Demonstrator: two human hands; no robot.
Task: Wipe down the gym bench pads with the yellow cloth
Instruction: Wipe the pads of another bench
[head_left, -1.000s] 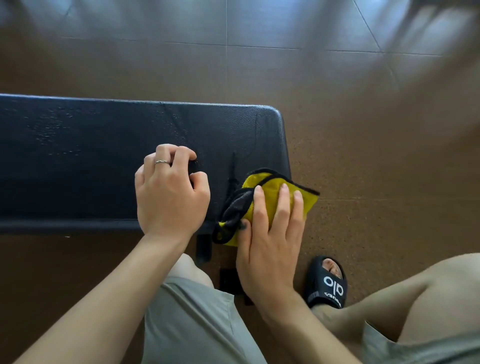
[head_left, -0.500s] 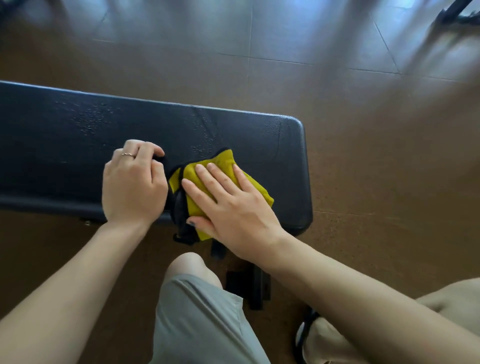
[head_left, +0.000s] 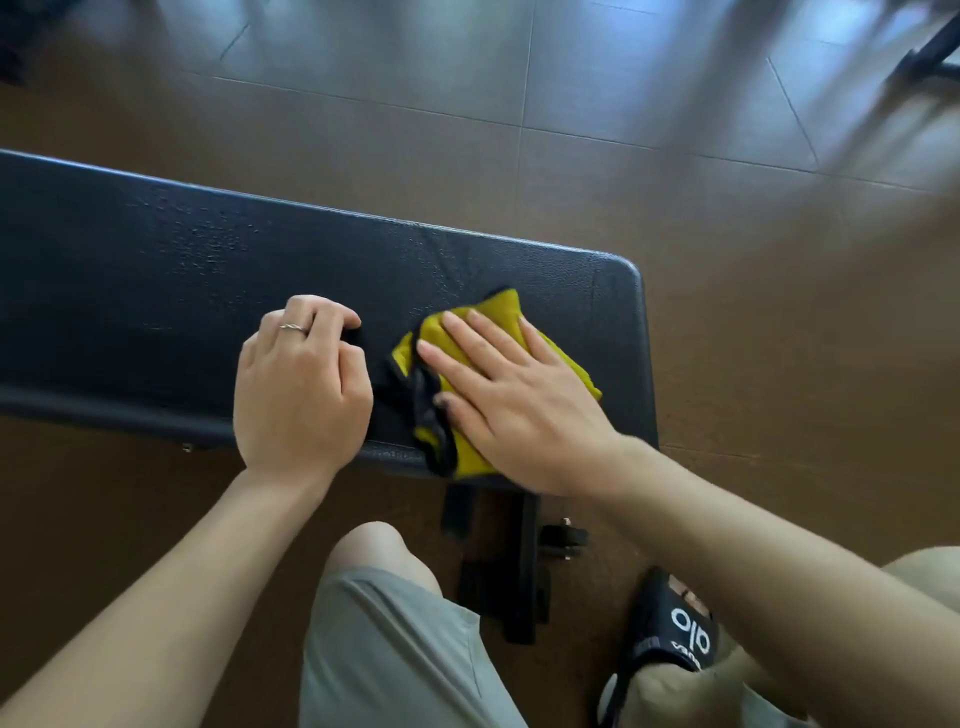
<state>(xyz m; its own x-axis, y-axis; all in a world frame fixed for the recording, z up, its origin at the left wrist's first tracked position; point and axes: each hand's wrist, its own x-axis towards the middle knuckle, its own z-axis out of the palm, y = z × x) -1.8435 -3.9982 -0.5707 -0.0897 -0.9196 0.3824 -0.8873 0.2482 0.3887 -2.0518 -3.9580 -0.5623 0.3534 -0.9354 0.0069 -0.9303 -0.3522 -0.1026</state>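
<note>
Bench pad (head_left: 171, 291): black, textured, runs from the left edge of the view to a rounded end at right of centre. Droplets or wet marks show on its surface toward the left.

Yellow cloth (head_left: 506, 317): bunched, with a dark trim, lies on the pad near its right end; its lower part hangs over the pad's near edge.

Right hand (head_left: 511, 397): laid flat on the cloth, fingers straight and slightly spread, pressing it against the pad. Palm covers most of the cloth.

Left hand (head_left: 301, 387): rests on the pad just left of the cloth, fingers curled under. A ring (head_left: 294, 327) sits on one finger. Something dark shows at the fingertips; whether the fingers pinch anything cannot be told against the black pad.

Below the pad: black frame (head_left: 522, 566) of the bench on a brown floor (head_left: 779, 364). A knee in grey shorts (head_left: 395, 644) at bottom centre; a black slide sandal (head_left: 675, 631) with white lettering at lower right
</note>
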